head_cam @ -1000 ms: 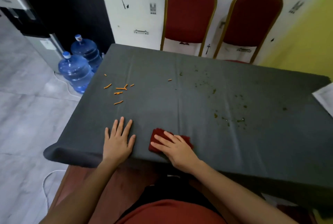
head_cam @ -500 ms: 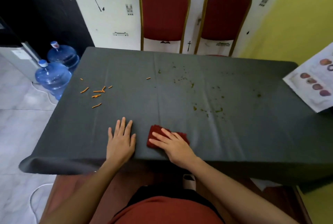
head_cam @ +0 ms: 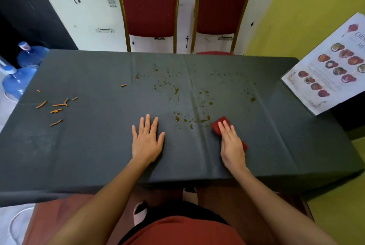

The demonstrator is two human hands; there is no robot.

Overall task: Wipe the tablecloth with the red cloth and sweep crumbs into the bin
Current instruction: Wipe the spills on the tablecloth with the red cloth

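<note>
A dark grey tablecloth [head_cam: 98, 146] covers the table. My right hand [head_cam: 232, 144] lies flat on the red cloth [head_cam: 218, 126], pressing it onto the tablecloth right of centre. Just left of the cloth are small greenish-brown crumbs and smears [head_cam: 185, 120], and more are scattered across the middle. Orange stick-shaped crumbs [head_cam: 57, 106] lie near the left edge. My left hand [head_cam: 146, 142] rests palm down on the tablecloth with fingers spread, holding nothing. No bin is in view.
Two red chairs [head_cam: 150, 8] with gold frames stand against the far wall. Blue water bottles [head_cam: 15, 83] sit on the floor at the left. A printed menu sheet [head_cam: 331, 67] lies on a dark surface at the right. My feet show below the near table edge.
My right hand has slid the red cloth to the right, up to the greenish crumbs. My left hand stays flat on the tablecloth. The camera has shifted right.
</note>
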